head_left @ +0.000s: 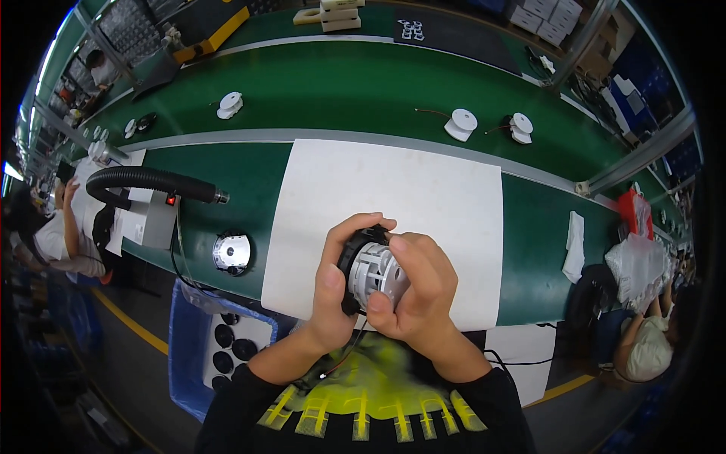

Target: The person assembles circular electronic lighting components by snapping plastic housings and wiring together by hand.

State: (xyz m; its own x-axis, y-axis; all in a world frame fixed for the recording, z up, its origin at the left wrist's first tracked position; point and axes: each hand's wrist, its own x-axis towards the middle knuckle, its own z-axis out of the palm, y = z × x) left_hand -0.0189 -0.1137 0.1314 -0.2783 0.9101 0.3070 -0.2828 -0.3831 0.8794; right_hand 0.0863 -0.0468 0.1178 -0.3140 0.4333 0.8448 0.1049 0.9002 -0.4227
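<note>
My left hand (331, 300) is wrapped around a black round housing (349, 265). Seated against the housing, or partly in it, is a white round slotted part (370, 271), gripped by the fingers and thumb of my right hand (425, 284). Both hands hold the pair just over the front edge of a white sheet (393, 181). From beneath the parts hangs a thin cable (349, 349) that ends in a small white connector. The inner faces where the two parts meet are hidden by my fingers.
Left of the sheet lies a silver-faced round part (232, 253), near a black flexible hose (151, 180) with a metal nozzle. A blue bin (181, 356) holds several black round parts. White spool-shaped parts (461, 124) sit on the green conveyor (325, 83). Co-workers sit on both sides.
</note>
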